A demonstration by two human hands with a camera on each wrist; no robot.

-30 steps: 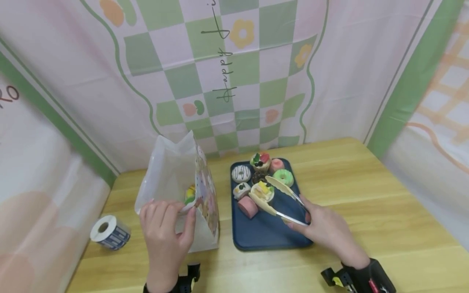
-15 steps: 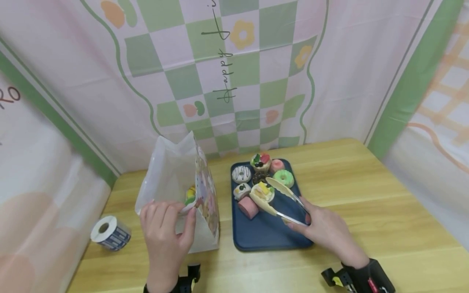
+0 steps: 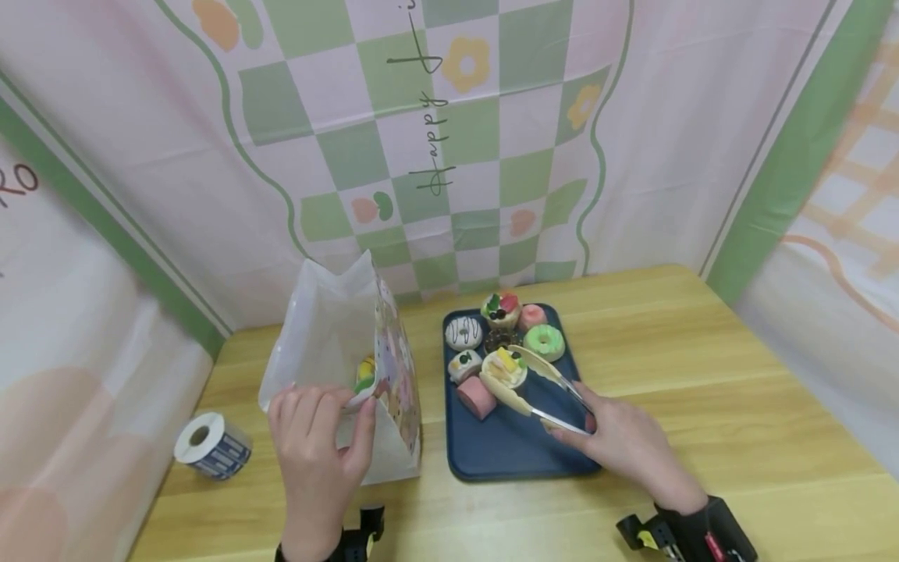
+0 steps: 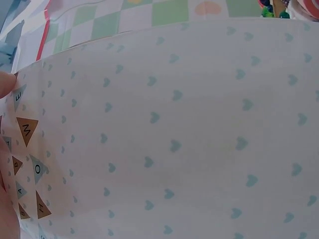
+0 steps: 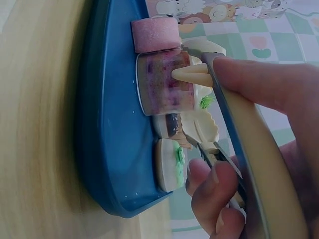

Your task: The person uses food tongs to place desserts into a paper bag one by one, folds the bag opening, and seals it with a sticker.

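Note:
My left hand [image 3: 319, 437] pinches the near rim of a white paper bag [image 3: 400, 375] that stands with its mouth open. Something yellow and green [image 3: 364, 373] shows inside. In the left wrist view the bag's heart-printed wall [image 4: 199, 129] fills most of the picture. My right hand [image 3: 625, 437] grips metal tongs [image 3: 560, 419] with cream-coloured tips. Those tips straddle a fruit-topped cake [image 3: 506, 367] in a clear cup, one on each side near its top. Seen from the right wrist, the cake [image 5: 162, 87] has purple layers and stands on the blue tray [image 3: 520, 453].
Around the cake on the tray are a pink roll [image 3: 475, 396], a small white cake [image 3: 464, 365], a white striped donut [image 3: 463, 333], a green donut [image 3: 544, 343], a chocolate donut, a fruit tart [image 3: 502, 310] and a pink piece [image 3: 532, 316]. A label roll [image 3: 213, 446] stands left of the bag.
The far tip of the tongs has come in slightly towards the cake. My left hand and the bag have stayed in place.

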